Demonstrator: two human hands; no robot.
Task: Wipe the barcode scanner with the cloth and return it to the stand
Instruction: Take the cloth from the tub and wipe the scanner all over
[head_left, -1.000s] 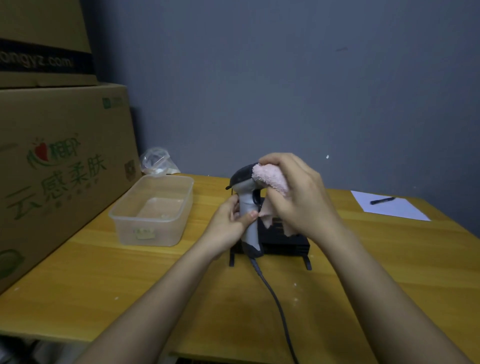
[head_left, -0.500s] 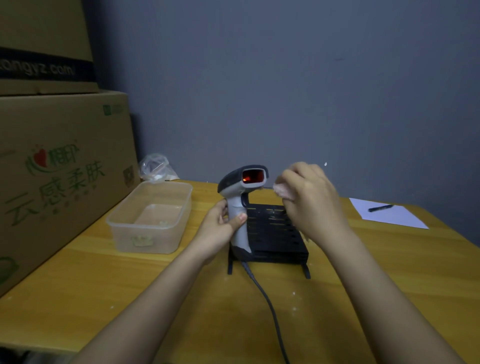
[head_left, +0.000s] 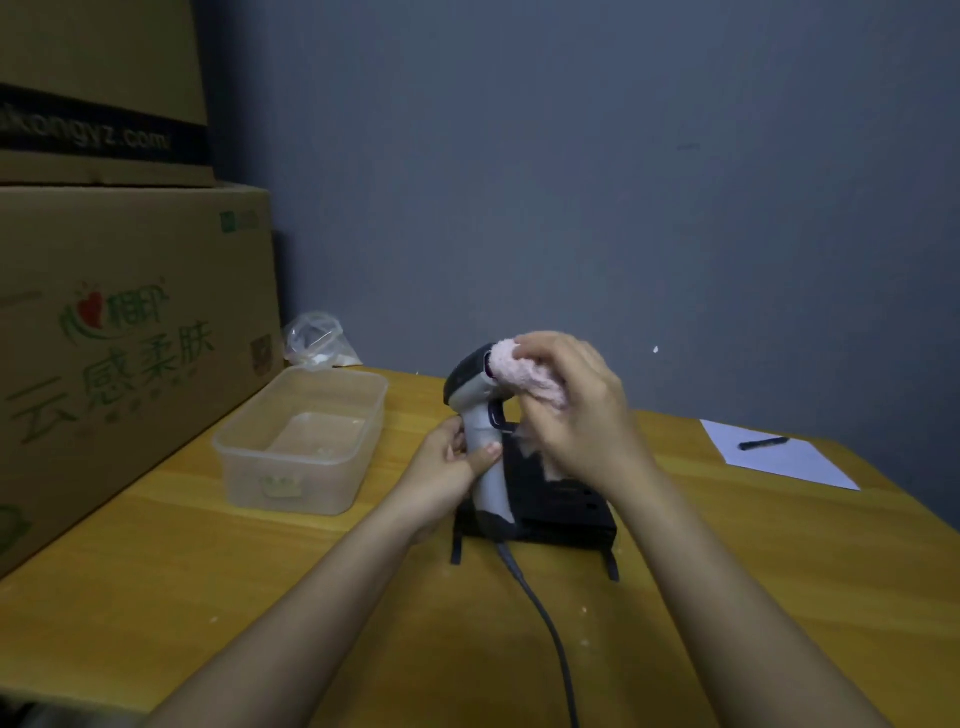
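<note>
The upper cardboard box (head_left: 98, 88) carried a dark band with pale lettering that read in part "kongyz.com", and the larger cardboard box (head_left: 130, 353) beneath it bore a red heart logo above green Chinese characters, "云感柔肤". Beside it on the wooden table (head_left: 260, 597) stood a clear plastic container (head_left: 298, 441) that looked empty save for a faint film on its floor, with a crumpled plastic bag (head_left: 317, 340) behind it. The left hand (head_left: 449, 465) was closed around the grip of the barcode scanner (head_left: 480, 415), held upright over the black stand (head_left: 550, 514), its cable (head_left: 545, 623) trailing forward. The right hand (head_left: 576, 410) clutched a pink cloth (head_left: 519, 371) pressed against the scanner's head. A pen (head_left: 763, 443) lay on a sheet of paper (head_left: 779, 460).
</note>
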